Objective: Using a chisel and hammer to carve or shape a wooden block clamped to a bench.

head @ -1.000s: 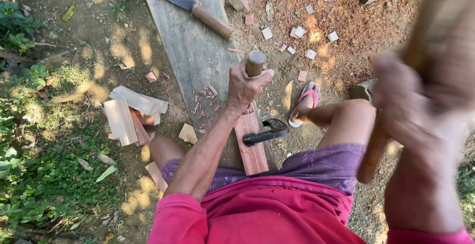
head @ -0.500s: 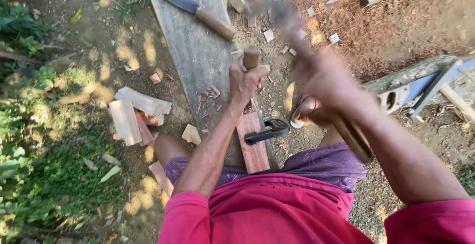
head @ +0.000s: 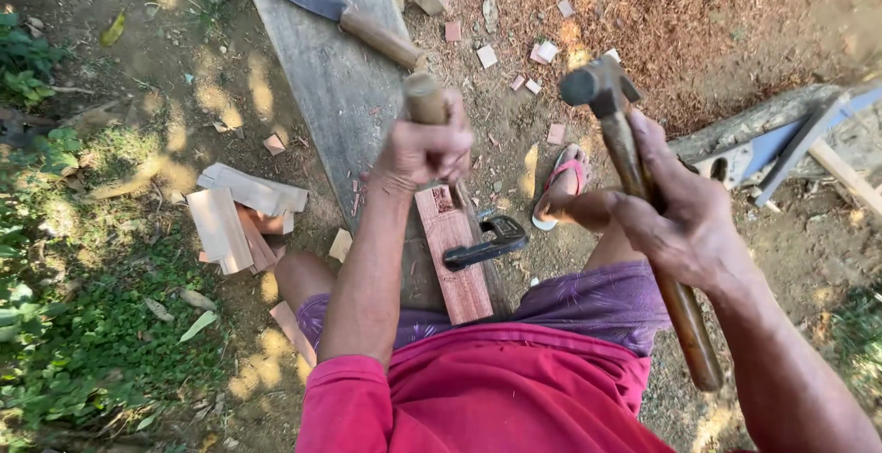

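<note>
Since half a second ago the right hand has drawn its gripped hammer back right of centre, and a skewed blow could hit the left hand clutching the chisel handle above the reddish block at centre.

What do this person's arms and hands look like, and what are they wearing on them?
Both arms are bare from the shoulder down. The left hand and right hand have no gloves, rings or watch. Short sleeves of a pinkish-red shirt cap the shoulders.
</note>
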